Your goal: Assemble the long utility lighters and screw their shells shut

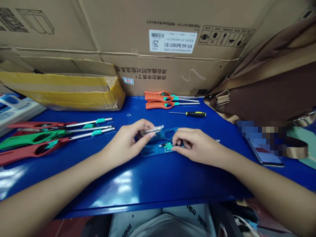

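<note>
My left hand [129,140] pinches a small clear lighter fuel tank [151,130] with a pale tip, held just above the table. Below and to its right lies an opened blue lighter casing [151,151], its two halves apart; the far half [170,131] sits behind the near one. My right hand [195,143] is closed, its fingertips at a green lighter trigger [168,145] in the near half. Thin wire shows beside the trigger. The lighter's metal tube is mostly hidden under my right hand; only its tip [218,140] shows.
Several orange lighters [158,105] and a screwdriver [196,114] lie behind my hands. Red and green lighters [32,140] lie at left, near an open yellow-taped box [61,93]. A phone [268,153] and brown bag [276,85] are at right. Cardboard [111,26] stands behind.
</note>
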`<action>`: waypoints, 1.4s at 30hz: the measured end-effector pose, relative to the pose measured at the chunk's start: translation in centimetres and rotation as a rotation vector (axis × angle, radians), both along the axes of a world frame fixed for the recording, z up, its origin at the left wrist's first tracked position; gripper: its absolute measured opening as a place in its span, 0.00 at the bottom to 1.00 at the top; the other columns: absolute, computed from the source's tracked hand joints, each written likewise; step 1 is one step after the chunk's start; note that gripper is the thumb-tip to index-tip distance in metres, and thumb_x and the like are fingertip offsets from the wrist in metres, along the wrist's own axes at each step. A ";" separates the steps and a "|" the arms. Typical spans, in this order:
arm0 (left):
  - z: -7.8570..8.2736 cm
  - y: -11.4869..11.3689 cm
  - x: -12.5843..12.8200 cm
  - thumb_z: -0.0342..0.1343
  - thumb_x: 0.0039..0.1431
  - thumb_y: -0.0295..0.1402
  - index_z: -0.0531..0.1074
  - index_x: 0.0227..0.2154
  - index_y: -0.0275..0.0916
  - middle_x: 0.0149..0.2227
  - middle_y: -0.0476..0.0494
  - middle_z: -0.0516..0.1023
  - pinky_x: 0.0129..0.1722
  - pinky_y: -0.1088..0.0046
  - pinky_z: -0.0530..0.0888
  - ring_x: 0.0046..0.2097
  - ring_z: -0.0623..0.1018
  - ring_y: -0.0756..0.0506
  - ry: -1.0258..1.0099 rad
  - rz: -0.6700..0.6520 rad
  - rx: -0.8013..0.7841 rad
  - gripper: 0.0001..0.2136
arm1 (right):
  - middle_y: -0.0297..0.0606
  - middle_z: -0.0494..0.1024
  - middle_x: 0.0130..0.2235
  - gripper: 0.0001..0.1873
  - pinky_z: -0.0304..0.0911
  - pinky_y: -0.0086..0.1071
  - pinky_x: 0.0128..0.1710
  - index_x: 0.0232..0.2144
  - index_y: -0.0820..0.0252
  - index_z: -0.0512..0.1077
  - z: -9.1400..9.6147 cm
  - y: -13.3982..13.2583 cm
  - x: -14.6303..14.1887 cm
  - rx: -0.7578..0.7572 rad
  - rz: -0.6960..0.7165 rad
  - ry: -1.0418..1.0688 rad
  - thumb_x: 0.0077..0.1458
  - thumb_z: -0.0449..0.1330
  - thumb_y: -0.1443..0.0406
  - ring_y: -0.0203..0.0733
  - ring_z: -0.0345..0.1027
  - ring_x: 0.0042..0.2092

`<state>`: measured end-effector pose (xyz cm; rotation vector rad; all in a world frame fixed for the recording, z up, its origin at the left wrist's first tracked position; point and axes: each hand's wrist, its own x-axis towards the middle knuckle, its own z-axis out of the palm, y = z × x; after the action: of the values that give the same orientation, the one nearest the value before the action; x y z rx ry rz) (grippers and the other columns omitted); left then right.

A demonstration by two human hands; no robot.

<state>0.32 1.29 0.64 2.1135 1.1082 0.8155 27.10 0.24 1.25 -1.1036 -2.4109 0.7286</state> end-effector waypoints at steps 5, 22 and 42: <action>0.2 -1.6 0.9 0.52 0.74 0.41 0.75 0.45 0.40 0.39 0.48 0.82 0.37 0.74 0.73 0.36 0.78 0.49 -0.058 -0.173 -0.214 0.12 | 0.27 0.69 0.27 0.02 0.54 0.24 0.24 0.34 0.60 0.75 0.1 -0.1 -0.3 -0.236 -0.070 0.158 0.60 0.64 0.68 0.27 0.57 0.24; 0.3 -2.0 1.2 0.51 0.73 0.39 0.77 0.47 0.42 0.33 0.50 0.78 0.33 0.76 0.71 0.34 0.75 0.49 -0.019 -0.242 -0.270 0.12 | 0.28 0.69 0.25 0.10 0.56 0.24 0.18 0.36 0.61 0.77 0.1 -0.4 -1.0 -0.515 -0.140 0.390 0.62 0.64 0.59 0.29 0.61 0.23; 0.3 -2.1 1.0 0.51 0.73 0.44 0.77 0.39 0.40 0.32 0.51 0.77 0.34 0.76 0.68 0.33 0.71 0.50 -0.054 -0.144 -0.290 0.15 | 0.34 0.79 0.32 0.08 0.65 0.27 0.30 0.38 0.60 0.80 0.4 -0.7 -0.5 -0.195 -0.048 0.240 0.67 0.59 0.67 0.32 0.70 0.30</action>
<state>1.35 -0.78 0.98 1.8921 0.9693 0.6007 26.64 -0.48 1.66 -1.0743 -2.1413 1.0346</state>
